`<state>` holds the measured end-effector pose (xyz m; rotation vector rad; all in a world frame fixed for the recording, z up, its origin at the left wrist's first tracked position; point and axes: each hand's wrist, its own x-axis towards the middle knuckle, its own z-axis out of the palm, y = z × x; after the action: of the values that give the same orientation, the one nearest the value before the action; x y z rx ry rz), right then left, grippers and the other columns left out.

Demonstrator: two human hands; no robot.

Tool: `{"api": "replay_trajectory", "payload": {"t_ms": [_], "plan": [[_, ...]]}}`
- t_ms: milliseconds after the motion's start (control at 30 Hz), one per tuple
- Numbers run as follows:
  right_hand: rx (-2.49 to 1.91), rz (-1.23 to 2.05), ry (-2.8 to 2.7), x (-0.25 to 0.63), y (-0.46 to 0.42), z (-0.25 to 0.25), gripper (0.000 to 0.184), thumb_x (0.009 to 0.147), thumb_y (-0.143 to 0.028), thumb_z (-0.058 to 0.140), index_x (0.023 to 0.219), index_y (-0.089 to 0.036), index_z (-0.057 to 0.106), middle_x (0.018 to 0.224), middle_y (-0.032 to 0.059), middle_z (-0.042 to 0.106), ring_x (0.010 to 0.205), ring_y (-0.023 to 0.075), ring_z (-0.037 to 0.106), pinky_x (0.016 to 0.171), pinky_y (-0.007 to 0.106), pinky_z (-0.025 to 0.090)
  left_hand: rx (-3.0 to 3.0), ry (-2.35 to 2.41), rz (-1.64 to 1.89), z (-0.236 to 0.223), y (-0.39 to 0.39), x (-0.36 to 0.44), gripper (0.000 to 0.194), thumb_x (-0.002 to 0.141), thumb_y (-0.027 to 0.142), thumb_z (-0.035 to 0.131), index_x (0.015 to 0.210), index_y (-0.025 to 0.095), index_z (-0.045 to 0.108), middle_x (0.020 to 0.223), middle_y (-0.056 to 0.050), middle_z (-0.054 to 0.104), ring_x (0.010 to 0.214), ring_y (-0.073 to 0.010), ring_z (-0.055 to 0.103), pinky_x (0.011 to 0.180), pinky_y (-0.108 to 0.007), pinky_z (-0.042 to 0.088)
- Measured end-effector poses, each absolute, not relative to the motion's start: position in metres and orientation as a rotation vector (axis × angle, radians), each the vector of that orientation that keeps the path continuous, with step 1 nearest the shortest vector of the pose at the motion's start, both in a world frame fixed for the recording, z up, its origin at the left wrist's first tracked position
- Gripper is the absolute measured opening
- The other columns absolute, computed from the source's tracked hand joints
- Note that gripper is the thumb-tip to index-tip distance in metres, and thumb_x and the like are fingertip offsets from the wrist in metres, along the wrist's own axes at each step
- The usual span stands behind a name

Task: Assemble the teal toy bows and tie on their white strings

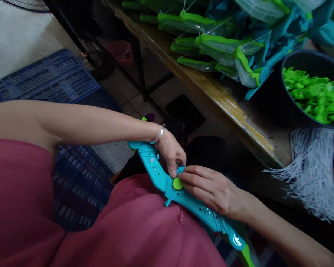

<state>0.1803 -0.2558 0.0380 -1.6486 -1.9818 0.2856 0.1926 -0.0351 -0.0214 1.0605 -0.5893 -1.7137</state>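
Observation:
A turquoise plastic toy bow (156, 172) lies slanted across my lap, against the red shirt, with a lime-green end at lower right. Near its middle sits a small green hexagonal piece (177, 184). My left hand (171, 150), with a silver bracelet at the wrist, has curled fingers at the bow's middle; its thumb presses beside the green piece. My right hand (211, 187) rests over the other half of the bow, fingers together and their tips at the green piece. The undersides of both hands are hidden.
On the wooden table (211, 94) lie many turquoise and green strung parts (219, 44). A black bucket (288, 92) holds green plastic pieces (313, 92). A bundle of white strings (314, 167) hangs over the table edge. Blue plastic crates (44, 79) stand on the floor.

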Motion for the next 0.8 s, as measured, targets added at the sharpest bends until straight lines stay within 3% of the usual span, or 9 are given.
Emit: {"api": "replay_trajectory", "payload": {"t_ms": [200,567,800], "plan": [[-1.586,0.324,-1.986,0.178,-0.253,0.037,0.037,0.107,-0.012,0.035,0.096,-0.006,0.07,0.113,0.0154,0.07,0.114,0.0273,0.062,0.09,0.041,0.061,1.068,-0.618,-1.767,-0.02,-0.039,0.192,0.024,0.065,0.033,0.084,0.081,0.02,0.07,0.076,-0.001,0.075,0.075,-0.0249,0.071,0.065,-0.034,0.057],[-1.621,0.095,-2.202,0.16,-0.257,0.033,0.032,0.102,-0.009,0.041,0.09,-0.004,0.07,0.11,0.0202,0.07,0.111,0.0333,0.066,0.099,0.047,0.058,1.103,-0.678,-1.727,-0.025,-0.045,0.182,0.028,0.062,0.038,0.084,0.076,0.02,0.069,0.07,-0.001,0.069,0.079,-0.0276,0.069,0.068,-0.036,0.057],[-1.746,0.172,-1.877,0.145,-0.261,0.022,0.025,0.103,-0.012,0.044,0.106,-0.006,0.069,0.114,0.0177,0.069,0.112,0.0289,0.063,0.094,0.045,0.059,1.567,-0.714,-1.498,0.0,-0.043,0.164,0.029,0.07,0.046,0.078,0.075,0.019,0.068,0.07,0.0,0.066,0.07,-0.0207,0.061,0.061,-0.029,0.046]]}}
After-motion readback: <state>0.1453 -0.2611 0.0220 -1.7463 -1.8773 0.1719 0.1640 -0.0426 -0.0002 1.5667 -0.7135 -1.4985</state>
